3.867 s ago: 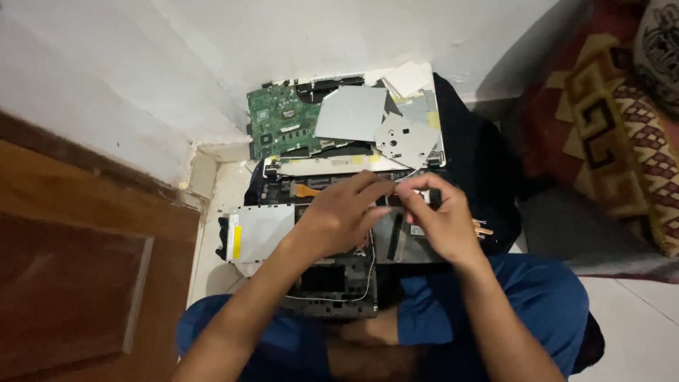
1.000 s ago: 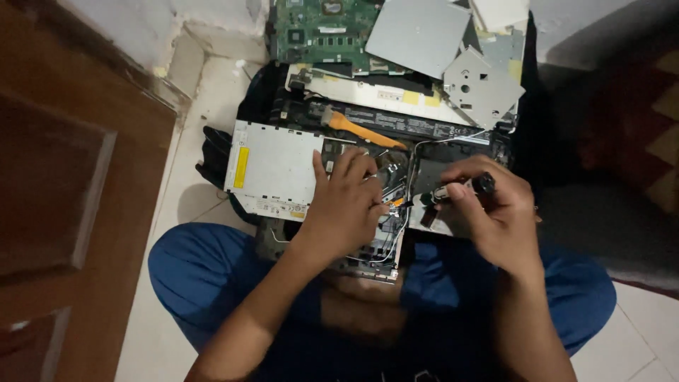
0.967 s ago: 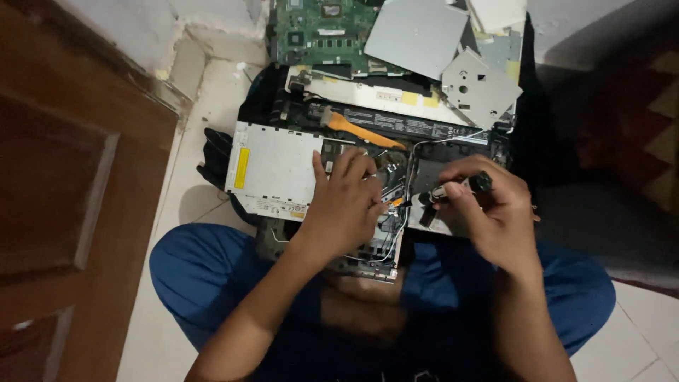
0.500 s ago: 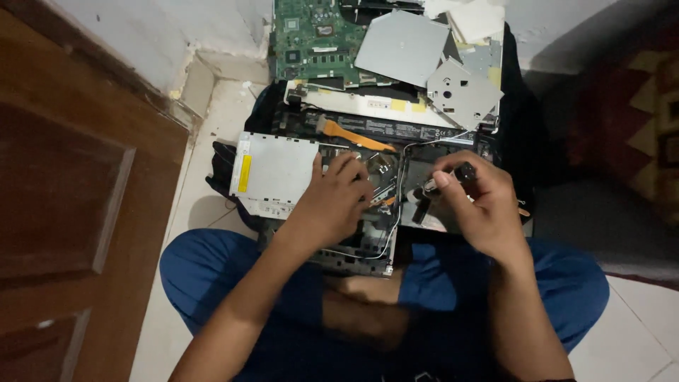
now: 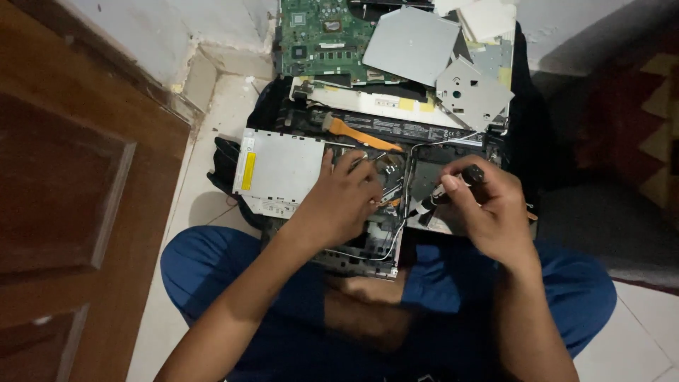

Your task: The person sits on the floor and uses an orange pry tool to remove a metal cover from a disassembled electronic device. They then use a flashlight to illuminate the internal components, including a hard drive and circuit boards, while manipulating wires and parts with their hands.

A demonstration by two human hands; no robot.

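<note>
Head view: an opened laptop chassis (image 5: pixel 368 212) is seen lying across the lap of a seated person in blue trousers, with a wooden door at nine o'clock and a patterned rug at three o'clock. The left hand (image 5: pixel 346 201) is laid flat on the middle of the chassis, fingers spread and pressed down near a small orange ribbon connector; nothing is grasped by it. The right hand (image 5: pixel 488 212) is closed around a dark-handled screwdriver (image 5: pixel 453 187), whose tip is pointed down toward seven o'clock, into the bay just beside the left hand's fingertips.

Compared with the picture half a second ago, both hands are found in nearly the same pose, and only the camera appears lifted slightly, so the parts at twelve o'clock are shown more fully. Against the picture from almost four seconds ago, the two hands are no longer pinched together over one spot: the right one is now drawn apart and the tool is held upright in it. It is judged from this that the work on a fastener inside the chassis is under way, with the chassis steadied by the left hand.

At ten o'clock from the left hand a silver optical drive (image 5: pixel 279 170) with a yellow label is seated in the chassis. An orange pry tool (image 5: pixel 357 133) is laid at twelve o'clock, and beyond it a green motherboard (image 5: pixel 322 39) and loose grey metal plates (image 5: pixel 417 42) are spread.
</note>
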